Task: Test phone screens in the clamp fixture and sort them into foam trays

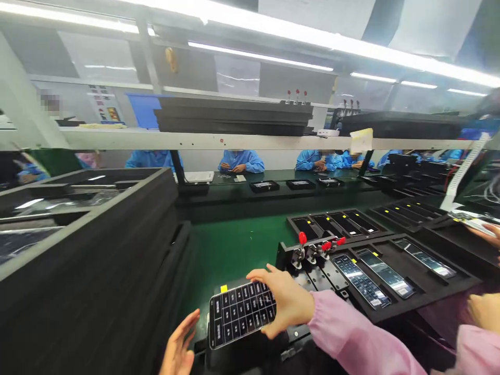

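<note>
A phone with a lit dark screen of grid-like keys lies tilted above a black block at the lower middle. A yellow tab sticks out at its upper edge. My right hand spans the phone's right end, fingers at the upper edge and thumb at the lower one. Left of the phone, my left hand is open with fingers apart, not touching it. Just behind my right hand stands a clamp fixture with red-tipped levers and metal plates.
Right of the fixture, a black foam tray holds several phones; more trays lie behind. Tall black foam trays are stacked at left. A co-worker's pink sleeve is at far right. A shelf crosses above; people in blue sit beyond.
</note>
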### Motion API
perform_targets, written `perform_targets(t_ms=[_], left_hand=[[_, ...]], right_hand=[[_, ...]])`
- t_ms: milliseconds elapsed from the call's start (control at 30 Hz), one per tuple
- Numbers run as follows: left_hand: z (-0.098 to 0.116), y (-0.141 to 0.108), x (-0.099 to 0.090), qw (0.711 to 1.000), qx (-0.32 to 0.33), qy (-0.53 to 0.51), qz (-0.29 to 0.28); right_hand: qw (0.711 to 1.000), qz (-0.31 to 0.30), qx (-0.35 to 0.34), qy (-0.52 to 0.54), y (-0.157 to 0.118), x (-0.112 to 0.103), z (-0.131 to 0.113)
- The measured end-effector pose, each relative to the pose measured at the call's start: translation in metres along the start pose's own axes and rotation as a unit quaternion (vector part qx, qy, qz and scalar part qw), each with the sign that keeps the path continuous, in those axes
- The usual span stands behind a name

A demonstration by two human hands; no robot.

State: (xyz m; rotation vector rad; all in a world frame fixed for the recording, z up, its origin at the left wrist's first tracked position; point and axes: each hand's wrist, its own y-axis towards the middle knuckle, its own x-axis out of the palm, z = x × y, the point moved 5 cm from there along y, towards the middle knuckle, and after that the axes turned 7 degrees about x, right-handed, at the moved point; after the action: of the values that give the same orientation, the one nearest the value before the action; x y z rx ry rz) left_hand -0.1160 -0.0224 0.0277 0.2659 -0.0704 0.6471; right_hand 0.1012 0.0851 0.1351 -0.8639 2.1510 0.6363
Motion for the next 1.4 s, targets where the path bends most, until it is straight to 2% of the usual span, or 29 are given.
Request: perform_targets(t_ms=[100,200,333,433,533,667,700,767,833,867,1000,1100,1167,1233,1333,1400], left_hand=[[0.000,0.002,0.006,0.995,-0.002,0.076,-0.070],[-0.005,0.010,0.012,0.980,0.010,0.153,-0.126],[-0.018,0.023,0.019,0.956,-0.004,0.218,-0.195],[-0.020,0.030,0.026,0.938,0.032,0.250,-0.239],[-0.018,0.034,0.033,0.924,0.072,0.268,-0.262],[-0.019,0.039,0.042,0.915,0.084,0.271,-0.286],[-0.020,0.040,0.044,0.913,0.087,0.271,-0.291],[-0.020,0.040,0.047,0.910,0.092,0.271,-0.300],[-0.020,0.040,0.048,0.907,0.096,0.270,-0.308],[-0.019,0.040,0.049,0.906,0.097,0.269,-0.311],[-0.016,0.037,0.048,0.903,0.105,0.269,-0.319],[-0.013,0.033,0.050,0.898,0.115,0.269,-0.330],[-0.012,0.029,0.056,0.894,0.118,0.269,-0.337],[-0.010,0.023,0.068,0.890,0.122,0.267,-0.349],[-0.007,0.012,0.097,0.878,0.126,0.251,-0.388],[-0.005,0.006,0.117,0.871,0.124,0.235,-0.414]], right_hand=[[0.998,-0.061,0.018,0.004,0.004,0.043,0.020],[0.996,-0.085,0.041,-0.001,0.004,0.064,0.039],[0.991,-0.120,0.055,-0.008,0.002,0.071,0.046],[0.989,-0.134,0.059,-0.029,-0.001,0.072,0.044],[0.987,-0.146,0.050,-0.042,-0.005,0.072,0.042],[0.990,-0.138,0.038,-0.010,-0.015,0.069,0.042],[0.993,-0.110,0.048,0.011,-0.019,0.066,0.044],[0.994,-0.017,0.094,0.046,-0.029,0.059,0.051],[0.985,0.080,0.144,0.046,-0.042,0.057,0.059],[0.981,0.109,0.157,0.032,-0.048,0.059,0.061],[0.983,0.111,0.141,-0.048,-0.061,0.074,0.057],[0.981,0.135,0.115,-0.077,-0.067,0.070,0.048],[0.976,0.189,0.084,-0.070,-0.072,0.056,0.038],[0.960,0.272,0.044,-0.053,-0.079,0.033,0.030],[0.909,0.416,0.007,-0.018,-0.086,-0.009,0.027],[0.873,0.487,0.006,0.008,-0.086,-0.036,0.032]])
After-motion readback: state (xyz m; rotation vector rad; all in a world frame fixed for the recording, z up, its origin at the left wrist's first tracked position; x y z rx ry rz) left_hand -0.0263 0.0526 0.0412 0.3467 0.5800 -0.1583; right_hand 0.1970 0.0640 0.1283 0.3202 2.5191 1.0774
